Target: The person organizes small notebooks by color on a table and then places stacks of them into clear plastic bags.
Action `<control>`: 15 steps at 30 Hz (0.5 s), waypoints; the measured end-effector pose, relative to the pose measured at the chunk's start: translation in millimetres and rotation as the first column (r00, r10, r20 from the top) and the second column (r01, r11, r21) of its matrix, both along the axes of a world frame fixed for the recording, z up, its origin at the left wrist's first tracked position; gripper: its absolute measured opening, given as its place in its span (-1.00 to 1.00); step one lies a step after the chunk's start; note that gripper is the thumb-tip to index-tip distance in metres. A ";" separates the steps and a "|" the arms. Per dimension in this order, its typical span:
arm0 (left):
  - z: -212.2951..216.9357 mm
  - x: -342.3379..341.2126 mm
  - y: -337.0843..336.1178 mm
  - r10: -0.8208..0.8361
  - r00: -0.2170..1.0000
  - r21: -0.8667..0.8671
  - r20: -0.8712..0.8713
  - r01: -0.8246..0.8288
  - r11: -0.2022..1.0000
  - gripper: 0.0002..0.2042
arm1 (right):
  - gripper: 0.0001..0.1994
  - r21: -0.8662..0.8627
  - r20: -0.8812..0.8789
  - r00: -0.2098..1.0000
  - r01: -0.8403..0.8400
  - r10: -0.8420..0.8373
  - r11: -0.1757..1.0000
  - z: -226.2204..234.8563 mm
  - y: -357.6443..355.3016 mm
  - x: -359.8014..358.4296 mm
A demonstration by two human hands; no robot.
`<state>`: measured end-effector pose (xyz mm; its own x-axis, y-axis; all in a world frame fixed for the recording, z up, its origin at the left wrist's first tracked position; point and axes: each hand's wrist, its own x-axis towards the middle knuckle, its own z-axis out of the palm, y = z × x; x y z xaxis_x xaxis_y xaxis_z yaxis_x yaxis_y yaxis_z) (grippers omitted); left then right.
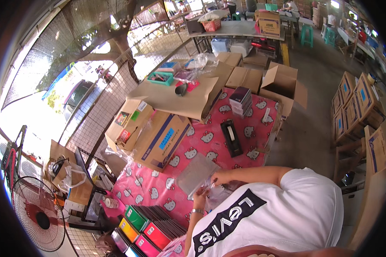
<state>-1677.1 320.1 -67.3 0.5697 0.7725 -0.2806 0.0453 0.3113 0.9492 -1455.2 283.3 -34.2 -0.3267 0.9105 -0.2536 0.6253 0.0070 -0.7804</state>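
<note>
On the pink tablecloth (158,184) a bare strip runs from the near edge toward the black tape dispenser (231,137). Cardboard boxes (152,130) block the left side, colourful folders (152,229) fill the near left corner, stacked notebooks (241,100) stand at the far edge.

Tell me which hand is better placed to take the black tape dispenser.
Probably the right hand: it is nearer the black tape dispenser, while the left hand holds the clear bag lower down.
</note>
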 end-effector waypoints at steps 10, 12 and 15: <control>9.7 2.3 6.3 0.058 0.889 0.485 -0.455 0.192 0.853 -0.87 | -0.76 0.194 -0.039 0.998 -0.033 0.042 0.980 -18.2 14.0 -5.0; 44.2 21.9 -1.2 0.081 0.882 0.634 -0.465 0.268 0.725 -0.87 | -0.78 0.187 -0.003 0.999 -0.044 0.045 0.981 -20.4 11.8 -1.1; 62.2 28.1 -4.0 0.151 0.882 0.718 -0.447 0.254 0.648 -0.88 | -0.81 0.278 0.037 0.998 -0.057 0.049 0.959 0.7 12.2 -10.8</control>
